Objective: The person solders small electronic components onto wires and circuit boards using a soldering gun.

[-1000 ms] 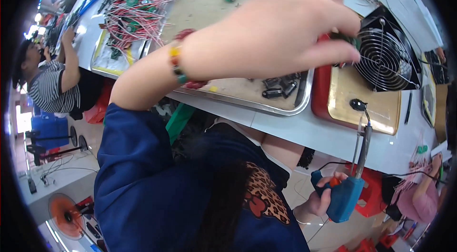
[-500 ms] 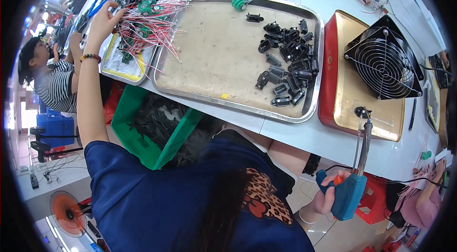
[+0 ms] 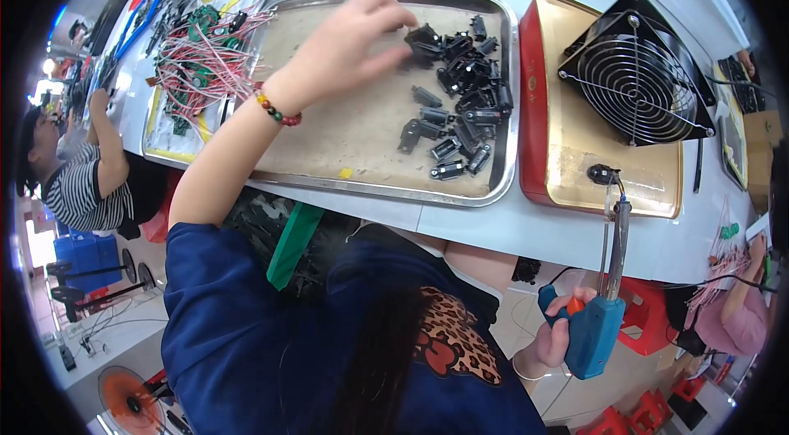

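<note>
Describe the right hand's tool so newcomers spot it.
On the white table, at picture right, find the gold-topped red box. Below it, the right hand grips a blue pistol-shaped tool. Its orange trigger and metal barrel distinguish it from the red plastic stool behind.

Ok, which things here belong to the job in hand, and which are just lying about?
Likely part of the job:
blue soldering gun, in the right hand
black parts, beside the left hand
metal tray
wired green boards

Apparently just around:
orange fan
blue container
red stool
</note>
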Action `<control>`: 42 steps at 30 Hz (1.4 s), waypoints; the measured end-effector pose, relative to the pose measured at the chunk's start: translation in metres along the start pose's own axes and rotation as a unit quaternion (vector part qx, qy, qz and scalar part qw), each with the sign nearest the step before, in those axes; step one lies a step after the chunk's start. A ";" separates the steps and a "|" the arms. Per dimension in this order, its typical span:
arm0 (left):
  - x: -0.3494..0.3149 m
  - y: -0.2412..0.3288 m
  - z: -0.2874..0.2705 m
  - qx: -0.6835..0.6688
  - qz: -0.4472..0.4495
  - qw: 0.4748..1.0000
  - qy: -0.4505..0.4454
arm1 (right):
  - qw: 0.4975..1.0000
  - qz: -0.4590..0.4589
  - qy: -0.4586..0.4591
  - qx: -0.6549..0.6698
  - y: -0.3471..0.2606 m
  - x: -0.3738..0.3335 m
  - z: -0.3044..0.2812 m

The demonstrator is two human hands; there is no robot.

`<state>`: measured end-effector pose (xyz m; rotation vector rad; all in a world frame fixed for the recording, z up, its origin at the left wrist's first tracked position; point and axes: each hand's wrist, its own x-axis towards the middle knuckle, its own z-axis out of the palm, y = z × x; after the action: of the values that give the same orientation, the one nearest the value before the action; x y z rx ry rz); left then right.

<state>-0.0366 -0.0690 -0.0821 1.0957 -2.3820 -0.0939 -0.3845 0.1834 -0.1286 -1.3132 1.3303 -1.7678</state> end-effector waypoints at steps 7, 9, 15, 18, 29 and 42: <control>-0.003 -0.029 0.010 0.030 -0.066 0.997 -0.014 | 1.000 0.010 0.005 -0.010 0.009 -0.005 -0.007; -0.005 -0.025 0.008 0.019 -0.066 0.997 -0.018 | 1.000 0.018 0.001 -0.013 0.009 -0.005 -0.008; -0.030 -0.011 -0.003 -0.010 -0.108 0.993 -0.039 | 1.000 0.001 0.005 -0.012 0.010 -0.005 -0.008; -0.044 0.000 -0.006 0.026 -0.087 0.996 -0.005 | 1.000 0.009 -0.001 -0.015 0.011 -0.006 -0.011; -0.029 -0.009 -0.027 0.034 -0.118 0.992 0.040 | 1.000 0.002 0.012 0.016 0.012 -0.006 -0.008; 0.014 -0.030 0.019 0.274 -0.127 0.953 0.010 | 1.000 0.024 0.010 0.008 0.009 -0.011 -0.011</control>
<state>-0.0325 -0.1019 -0.1008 1.6388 -2.2921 0.5173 -0.3917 0.1937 -0.1415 -1.2478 1.3459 -1.7584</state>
